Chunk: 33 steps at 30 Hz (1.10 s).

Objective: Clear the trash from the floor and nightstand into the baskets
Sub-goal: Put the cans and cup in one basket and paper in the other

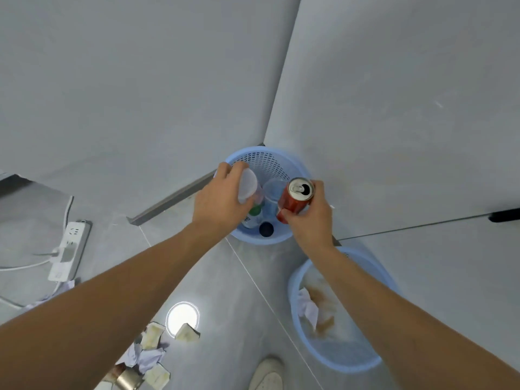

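Observation:
Both arms reach over a blue basket (270, 161) in the room's corner. My left hand (219, 201) grips a clear plastic cup (248, 184) above the basket's left side. My right hand (309, 218) holds a red soda can (297, 198) upright over the right side. Inside the basket lie a clear cup (274, 192), a green-capped bottle (253, 213) and a dark round lid (266, 229). A second blue basket (337, 358) at lower right holds crumpled paper (308, 306).
Crumpled paper (146, 357), cream cartons (187, 332) and a metal can (128, 380) lie on the floor at lower left. A white power strip (69, 249) with cables sits at left. A white shoe (267, 374) is at the bottom. Grey walls meet behind the basket.

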### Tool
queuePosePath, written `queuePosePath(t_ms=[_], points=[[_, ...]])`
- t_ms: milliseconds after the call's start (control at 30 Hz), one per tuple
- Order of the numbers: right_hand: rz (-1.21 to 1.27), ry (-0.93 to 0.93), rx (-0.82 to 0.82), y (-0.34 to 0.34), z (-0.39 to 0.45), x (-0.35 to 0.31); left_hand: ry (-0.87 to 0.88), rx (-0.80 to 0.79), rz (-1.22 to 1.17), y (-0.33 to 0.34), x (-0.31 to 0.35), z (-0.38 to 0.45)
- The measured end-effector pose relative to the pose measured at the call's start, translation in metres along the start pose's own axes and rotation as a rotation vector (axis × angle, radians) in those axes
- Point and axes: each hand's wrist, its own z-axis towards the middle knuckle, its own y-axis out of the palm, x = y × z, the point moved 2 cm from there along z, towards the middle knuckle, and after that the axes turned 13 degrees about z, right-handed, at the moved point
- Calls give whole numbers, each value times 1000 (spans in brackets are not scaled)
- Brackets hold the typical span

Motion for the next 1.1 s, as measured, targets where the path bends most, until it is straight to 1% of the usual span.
queuePosePath(t_ms=[133,233,300,400,467,533,633,700,767,833,1000,1100], points=[[-61,19,-101,18,12,15,47,24,-12,12,9,16],[-95,2,-135,28,14,23,12,68,-32,15,13,28],[-105,-10,-131,31,12,26,-8,69,-23,21,14,36],[-132,-32,-113,35,10,29,-34,-31,58,35,13,45],[-152,-66,-78,36,11,26,-40,-127,61,44,9,50],[-156,-85,-56,37,11,21,-4,-163,49,48,5,51],[-152,-111,-55,37,2,9,12,-102,18,38,0,41],[-159,-164,-49,36,-10,-3,23,-61,-35,20,-9,21],[-145,-212,-83,41,-29,-13,36,-27,-67,-4,-34,-15],[-122,-233,-146,57,-57,-20,-22,-32,-72,-23,-78,-60],[-160,-82,-460,131,-155,-1,-300,-217,1,-37,-213,-190],[-257,-61,-614,180,-209,26,-450,-317,16,-26,-277,-265]])
